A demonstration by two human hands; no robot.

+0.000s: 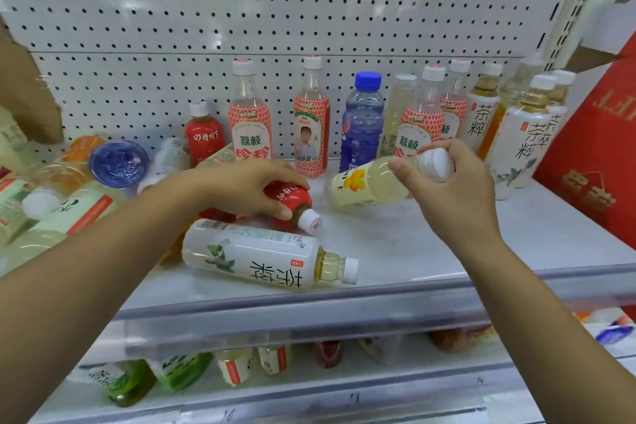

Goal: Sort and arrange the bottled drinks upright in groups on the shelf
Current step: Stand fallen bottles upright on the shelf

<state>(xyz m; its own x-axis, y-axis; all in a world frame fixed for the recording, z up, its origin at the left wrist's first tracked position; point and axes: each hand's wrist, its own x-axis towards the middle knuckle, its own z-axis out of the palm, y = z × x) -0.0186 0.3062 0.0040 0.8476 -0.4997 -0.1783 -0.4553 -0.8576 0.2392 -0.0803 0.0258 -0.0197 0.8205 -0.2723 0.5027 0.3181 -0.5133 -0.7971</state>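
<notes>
My left hand (247, 184) grips a small red bottle (292, 203) lying on its side on the white shelf (413, 244), its white cap pointing right. My right hand (451, 179) holds a pale yellow bottle (364, 186) by its cap end, tilted almost flat above the shelf. A white tea bottle (265, 255) lies flat near the front edge. Upright at the back stand a red bottle (203, 136), lychee bottles (250, 113), a blue bottle (363, 120) and white tea bottles (523, 134) at the right.
A heap of lying bottles (69, 196) fills the shelf's left side, with a blue bottle's base (118, 163) facing me. A red box (599, 155) stands at the right end. Pegboard (275, 10) backs the shelf. More bottles (179, 372) lie on the lower shelf.
</notes>
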